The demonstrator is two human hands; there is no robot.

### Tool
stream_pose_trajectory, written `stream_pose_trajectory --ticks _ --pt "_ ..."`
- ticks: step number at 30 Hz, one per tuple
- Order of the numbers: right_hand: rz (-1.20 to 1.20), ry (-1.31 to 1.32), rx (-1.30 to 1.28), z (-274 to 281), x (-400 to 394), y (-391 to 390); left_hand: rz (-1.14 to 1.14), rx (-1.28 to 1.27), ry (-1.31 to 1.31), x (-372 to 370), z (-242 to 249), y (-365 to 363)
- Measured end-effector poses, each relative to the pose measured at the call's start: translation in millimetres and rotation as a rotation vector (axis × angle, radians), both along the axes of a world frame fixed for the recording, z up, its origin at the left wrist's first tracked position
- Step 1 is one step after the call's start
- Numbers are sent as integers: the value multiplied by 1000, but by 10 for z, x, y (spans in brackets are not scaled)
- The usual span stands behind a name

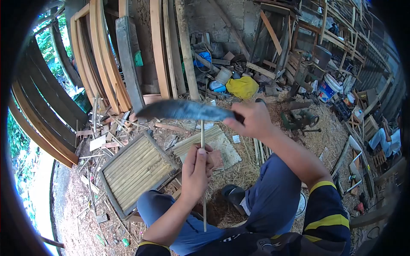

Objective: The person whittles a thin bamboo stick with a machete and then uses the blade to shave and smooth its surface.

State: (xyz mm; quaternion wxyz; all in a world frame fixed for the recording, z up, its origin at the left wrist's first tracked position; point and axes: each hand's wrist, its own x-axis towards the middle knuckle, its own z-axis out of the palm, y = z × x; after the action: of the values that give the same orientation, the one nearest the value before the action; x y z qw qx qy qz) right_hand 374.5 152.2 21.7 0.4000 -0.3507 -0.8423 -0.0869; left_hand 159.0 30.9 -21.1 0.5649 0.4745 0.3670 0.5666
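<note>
My right hand (253,118) is closed around the handle of a machete (181,110), its broad dark blade reaching out to the left. In my left hand (196,174) a thin bamboo stick (204,215) stands nearly upright, gripped near its middle. The blade crosses the stick's upper part in this view, above my left fingers. Below, a framed panel of bamboo slats (136,170) lies by my left knee. Just beyond my hands, a bundle of thin bamboo strips (194,143) rests on a pale board (229,149).
Tall planks (160,55) lean along the back wall. A yellow cloth (242,87) lies among scrap at the back. To the right are a metal machine (299,118), a white bucket (329,88) and a seated person (386,138). Wood shavings and offcuts cover the ground.
</note>
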Motion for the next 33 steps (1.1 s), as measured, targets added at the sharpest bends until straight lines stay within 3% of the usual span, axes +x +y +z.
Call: stream_pose_trajectory --ticks 2,8,13,17,20,24,28,29,32,33 --pt "59 -135 8 -18 -70 -67 -8 -60 -78 -10 106 -27" --pt "94 -196 128 -6 -179 -133 69 74 98 65 -95 26" --pt "-120 59 -33 20 -14 127 35 38 96 36 -74 7" --pt "-5 48 46 1 7 80 40 4 68 45 -53 27" --pt "69 -159 75 -30 -124 -114 14 -26 -14 49 -29 34" --pt "98 -172 140 -75 -71 52 50 20 94 69 -76 23" --pt "-224 109 -210 -24 109 280 16 13 79 76 -95 13" --pt "-267 73 -227 -21 161 280 5 20 80 78 -116 10" --pt "-37 65 27 -26 33 119 5 19 76 72 -110 58" --pt "23 -31 -20 -58 10 85 6 8 79 62 -110 57"
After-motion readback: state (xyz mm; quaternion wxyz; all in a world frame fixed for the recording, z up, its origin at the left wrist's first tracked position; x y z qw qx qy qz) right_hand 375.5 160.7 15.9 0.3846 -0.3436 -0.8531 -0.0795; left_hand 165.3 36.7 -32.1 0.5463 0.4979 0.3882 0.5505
